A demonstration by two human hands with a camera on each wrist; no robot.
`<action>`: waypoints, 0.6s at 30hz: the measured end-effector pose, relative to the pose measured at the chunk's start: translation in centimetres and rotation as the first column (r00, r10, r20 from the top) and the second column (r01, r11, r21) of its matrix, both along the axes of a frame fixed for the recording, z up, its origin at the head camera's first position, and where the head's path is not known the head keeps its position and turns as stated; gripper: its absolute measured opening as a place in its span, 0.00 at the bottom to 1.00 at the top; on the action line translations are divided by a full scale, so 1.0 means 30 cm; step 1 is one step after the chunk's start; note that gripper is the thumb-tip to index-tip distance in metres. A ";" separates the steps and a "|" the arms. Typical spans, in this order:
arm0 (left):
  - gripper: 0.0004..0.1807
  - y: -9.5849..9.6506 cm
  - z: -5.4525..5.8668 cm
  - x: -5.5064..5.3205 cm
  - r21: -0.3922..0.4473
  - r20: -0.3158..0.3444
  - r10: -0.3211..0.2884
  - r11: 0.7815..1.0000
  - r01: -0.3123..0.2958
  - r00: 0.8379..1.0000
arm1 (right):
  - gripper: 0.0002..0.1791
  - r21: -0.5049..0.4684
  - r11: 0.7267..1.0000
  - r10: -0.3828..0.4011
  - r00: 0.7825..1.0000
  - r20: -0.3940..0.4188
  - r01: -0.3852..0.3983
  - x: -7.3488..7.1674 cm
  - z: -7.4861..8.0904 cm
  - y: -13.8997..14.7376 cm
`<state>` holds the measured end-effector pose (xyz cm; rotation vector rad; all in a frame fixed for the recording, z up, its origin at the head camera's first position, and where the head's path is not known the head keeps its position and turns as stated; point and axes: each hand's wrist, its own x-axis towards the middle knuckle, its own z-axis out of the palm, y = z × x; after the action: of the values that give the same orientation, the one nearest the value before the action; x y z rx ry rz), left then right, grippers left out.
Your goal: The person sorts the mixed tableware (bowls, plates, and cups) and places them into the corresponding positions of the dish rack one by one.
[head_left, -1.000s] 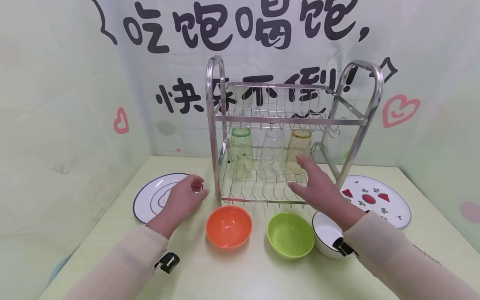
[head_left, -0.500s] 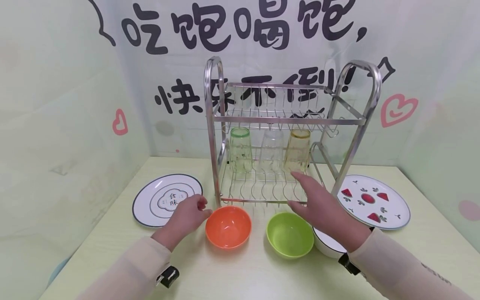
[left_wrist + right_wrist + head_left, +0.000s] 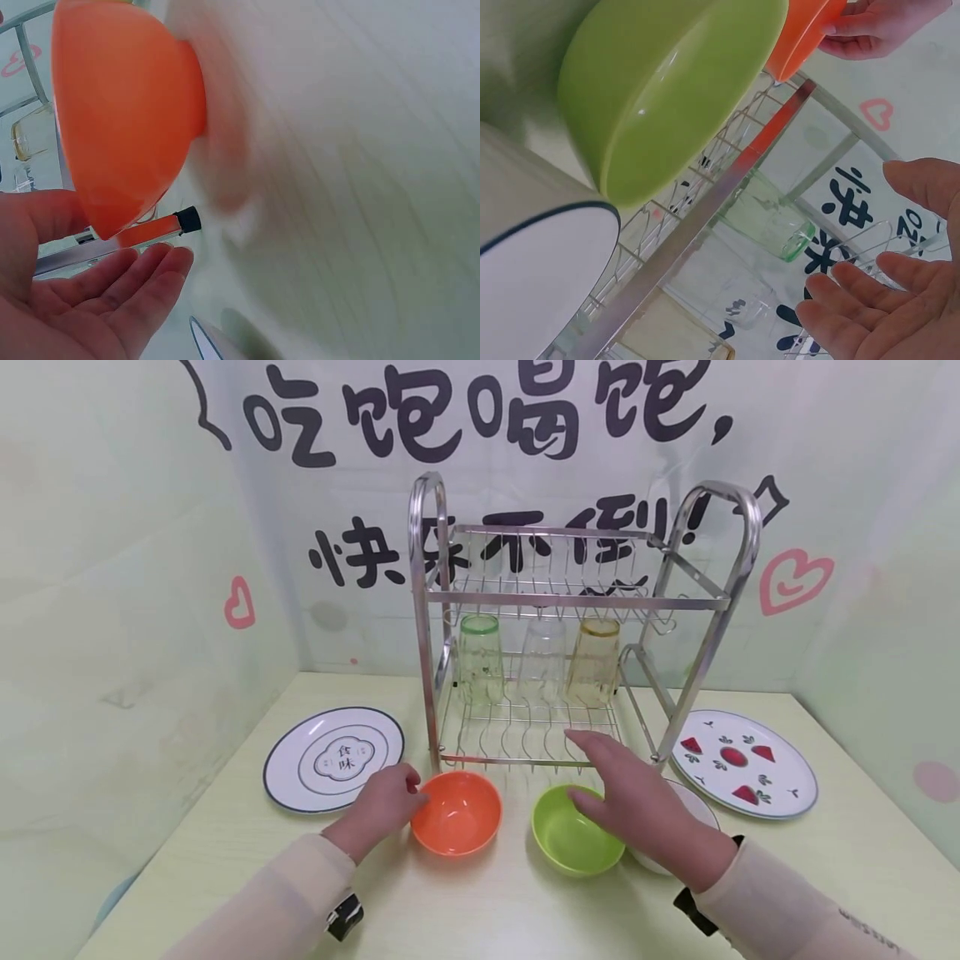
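Observation:
My left hand (image 3: 382,802) is at the left rim of an orange bowl (image 3: 459,817). In the left wrist view its thumb (image 3: 56,214) reaches past the bowl's rim, while the loosely bent fingers (image 3: 142,289) lie outside with a gap to the wall. Over the right side of a green bowl (image 3: 566,839) hovers my right hand (image 3: 645,806), thumb and fingers spread, holding nothing. It partly hides a white bowl (image 3: 697,806) with a dark rim just to the right. Both coloured bowls stand upright on the table.
Behind the bowls stands a two-tier metal dish rack (image 3: 577,602). Green (image 3: 481,660), clear (image 3: 543,660) and yellow (image 3: 594,660) glasses stand upside down on its lower tier. A white plate (image 3: 300,768) lies left, a watermelon-patterned plate (image 3: 787,777) right.
My left hand has moved from over the white plate rightward and nearer, to the orange bowl's rim. My right hand has come down and back from before the yellow glass to the green bowl.

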<state>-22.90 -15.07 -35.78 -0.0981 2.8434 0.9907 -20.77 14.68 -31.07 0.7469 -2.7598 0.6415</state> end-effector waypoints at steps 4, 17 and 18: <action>0.12 0.001 -0.008 -0.003 0.009 0.024 0.018 1.000 -0.018 1.000 | 0.36 -0.001 1.000 0.004 1.000 0.017 -0.004 0.013 -0.006 -0.007; 0.10 -0.004 -0.024 -0.010 0.018 0.049 0.012 1.000 -0.013 0.999 | 0.28 0.010 0.999 0.042 0.999 0.008 -0.042 0.046 -0.041 -0.029; 0.10 -0.003 -0.024 -0.009 0.017 0.052 0.010 1.000 -0.011 0.999 | 0.27 0.012 0.999 0.043 0.999 0.005 -0.043 0.047 -0.044 -0.031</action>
<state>-23.18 -15.16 -36.49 -0.1359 2.7896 0.9994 -19.35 13.76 -32.38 0.8100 -2.7609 0.6368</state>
